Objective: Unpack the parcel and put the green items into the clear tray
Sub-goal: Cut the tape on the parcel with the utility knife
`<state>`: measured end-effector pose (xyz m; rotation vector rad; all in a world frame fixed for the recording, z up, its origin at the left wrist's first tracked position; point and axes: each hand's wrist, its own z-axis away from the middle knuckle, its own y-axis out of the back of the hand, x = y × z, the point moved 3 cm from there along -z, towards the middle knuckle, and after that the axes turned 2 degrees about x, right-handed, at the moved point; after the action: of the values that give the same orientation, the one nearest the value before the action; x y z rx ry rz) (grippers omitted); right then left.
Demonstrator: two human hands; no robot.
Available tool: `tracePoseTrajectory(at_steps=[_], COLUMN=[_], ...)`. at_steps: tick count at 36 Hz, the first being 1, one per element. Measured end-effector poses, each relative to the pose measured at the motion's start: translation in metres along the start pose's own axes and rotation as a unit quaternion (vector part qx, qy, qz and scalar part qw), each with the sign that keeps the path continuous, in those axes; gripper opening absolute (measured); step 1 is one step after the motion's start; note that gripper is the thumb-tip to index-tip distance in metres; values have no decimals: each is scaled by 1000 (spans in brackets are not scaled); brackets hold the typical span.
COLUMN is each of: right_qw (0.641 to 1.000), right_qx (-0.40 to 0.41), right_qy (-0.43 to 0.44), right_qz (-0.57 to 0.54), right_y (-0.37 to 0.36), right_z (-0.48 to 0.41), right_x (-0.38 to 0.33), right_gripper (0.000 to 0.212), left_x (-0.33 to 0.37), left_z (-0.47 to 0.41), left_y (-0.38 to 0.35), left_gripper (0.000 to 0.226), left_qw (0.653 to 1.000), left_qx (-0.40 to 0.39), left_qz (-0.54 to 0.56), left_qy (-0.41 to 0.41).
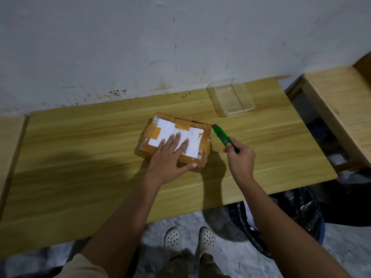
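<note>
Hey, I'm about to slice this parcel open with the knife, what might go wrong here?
The left hand lies flat on the parcel, close to where the green utility knife meets the far right corner; a slip might reach those fingers. The right hand grips the knife near its rear end, so control may be weaker. A deep cut could damage whatever is inside.

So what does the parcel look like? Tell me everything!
The parcel is a flat, rectangular box wrapped in shiny brown tape, a bit crumpled at the edges. A white label with a barcode covers most of its top. It is still sealed and lies flat on the wooden table. The left hand presses down on it with spread fingers, and the blade tip of the green cutter, held in the right hand, sits at its far right corner.
</note>
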<state>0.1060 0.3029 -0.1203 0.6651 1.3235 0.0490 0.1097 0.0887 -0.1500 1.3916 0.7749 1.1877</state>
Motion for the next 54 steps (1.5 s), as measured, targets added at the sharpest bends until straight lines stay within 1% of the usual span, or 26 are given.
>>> tracePoseTrajectory(at_steps=[2, 9, 15, 22, 25, 33, 44, 51, 54], right_qw=[1000, 1000, 998, 992, 991, 994, 994, 995, 994], right_qx=[0, -18, -36, -50, -59, -73, -76, -38, -46], right_qy=[1, -17, -40, -84, -93, -67, -57, -52, -57], right_qz=[0, -12, -40, -82, -81, -50, -54, -77, -77], right_y=[0, -2, -3, -4, -1, 2, -2, 1, -3], right_z=[1, 3, 1, -7, -11, -17, -22, -20, -23], right_x=[0, -2, -2, 2, 5, -2, -3, 1, 0], right_gripper=[33, 32, 32, 28, 29, 29, 29, 29, 29], left_x=[0, 0, 1, 1, 1, 1, 0, 0, 0], left_z=[1, 9, 9, 9, 9, 9, 8, 8, 8], left_y=[-2, -7, -7, -9, -9, -9, -9, -9, -9], left_gripper=[93, 94, 97, 94, 94, 96, 94, 96, 96], left_qw=[1000, 998, 997, 997, 997, 996, 996, 996, 996], left_qx=[9, 25, 34, 37, 36, 43, 47, 48, 45], left_qz=[-11, 12, 25, 25, 25, 25, 27, 32, 35], left_qy=[11, 59, 61, 63, 64, 67, 71, 71, 72])
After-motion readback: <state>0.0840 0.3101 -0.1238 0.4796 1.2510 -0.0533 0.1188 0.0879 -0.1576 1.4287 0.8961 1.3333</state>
